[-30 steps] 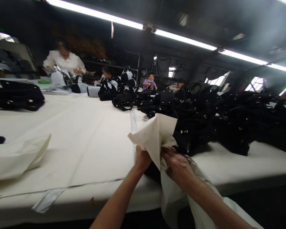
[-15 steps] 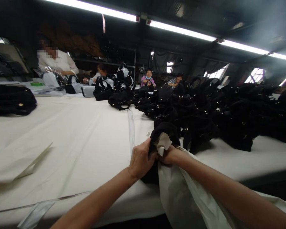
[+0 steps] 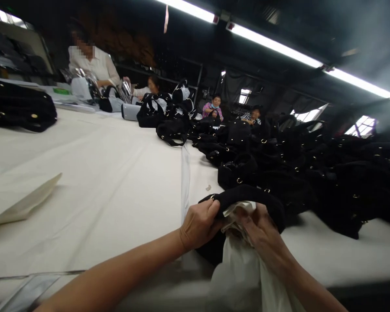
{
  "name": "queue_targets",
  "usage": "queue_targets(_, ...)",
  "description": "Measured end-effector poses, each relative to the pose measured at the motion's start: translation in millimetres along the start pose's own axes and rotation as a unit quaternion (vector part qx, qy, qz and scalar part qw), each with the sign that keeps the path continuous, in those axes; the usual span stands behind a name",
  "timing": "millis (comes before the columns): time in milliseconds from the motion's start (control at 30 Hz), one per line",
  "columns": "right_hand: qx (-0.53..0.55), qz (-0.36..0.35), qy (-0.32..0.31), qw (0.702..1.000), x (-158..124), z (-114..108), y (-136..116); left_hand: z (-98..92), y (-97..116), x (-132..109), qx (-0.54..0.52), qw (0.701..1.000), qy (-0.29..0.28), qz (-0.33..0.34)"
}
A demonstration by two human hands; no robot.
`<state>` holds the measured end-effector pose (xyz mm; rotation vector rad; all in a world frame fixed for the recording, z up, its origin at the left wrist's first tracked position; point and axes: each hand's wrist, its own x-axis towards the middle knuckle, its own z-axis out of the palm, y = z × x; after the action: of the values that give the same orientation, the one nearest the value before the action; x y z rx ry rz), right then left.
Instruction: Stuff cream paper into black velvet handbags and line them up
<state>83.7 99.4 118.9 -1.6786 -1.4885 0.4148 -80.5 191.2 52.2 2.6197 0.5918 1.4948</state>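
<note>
Your head-worn camera looks forward and down from where you stand at the near edge of the counter (image 3: pixel 94 173). Your left hand (image 3: pixel 199 225) and right hand (image 3: pixel 261 229) sit close at the bottom of the view, and the counter stretches away toward the far room.

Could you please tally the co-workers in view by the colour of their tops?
White blouse, white top: 2
Pink top: 1
Checked top: 1
Total: 4
</note>
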Motion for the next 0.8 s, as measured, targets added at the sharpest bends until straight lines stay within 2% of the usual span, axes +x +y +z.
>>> queue_targets(67, 0.014, 0.042, 0.003, 0.999, 12, 6, 2, -4.3, 3, 0, 0.013, 1.0, -0.007, 0.004)
queue_targets(133, 0.008, 0.04, 0.035, 0.999, 21, 11, 4, -6.8, 6, -1, 0.024, 1.0, -0.003, 0.008)
queue_targets(233, -0.021, -0.015, 0.101, 0.995, 20, 18, 13, -6.7, 8, -3, 0.029, 0.999, 0.023, 0.006)
queue_targets(333, -0.074, -0.094, 0.114, 0.986, 6, 16, 25, -4.6, 10, -7, 0.024, 0.998, 0.052, -0.005)
queue_targets(367, -0.095, -0.124, 0.096, 0.983, 1, 13, 27, -4.0, 11, -9, 0.02, 0.998, 0.062, -0.009)
queue_targets(433, -0.132, -0.174, 0.01, 0.976, -10, 5, 29, -3.4, 12, -11, 0.008, 0.997, 0.077, -0.02)
queue_targets(500, -0.168, -0.19, -0.09, 0.963, -19, -4, 28, -3.8, 13, -12, -0.005, 0.996, 0.085, -0.029)
queue_targets(533, -0.186, -0.188, -0.122, 0.957, -23, -8, 28, -4.3, 14, -12, -0.01, 0.996, 0.084, -0.033)
queue_targets(600, -0.212, -0.178, -0.123, 0.953, -31, -13, 31, -5.6, 17, -11, -0.018, 0.996, 0.081, -0.037)
queue_targets(700, -0.227, -0.186, -0.063, 0.954, -38, -12, 40, -7.1, 19, -10, -0.024, 0.996, 0.077, -0.035)
queue_targets(733, -0.238, -0.198, -0.061, 0.949, -38, -11, 41, -7.3, 18, -10, -0.023, 0.996, 0.074, -0.033)
queue_targets(800, -0.281, -0.238, -0.1, 0.925, -35, -9, 40, -7.0, 17, -10, -0.015, 0.997, 0.071, -0.026)
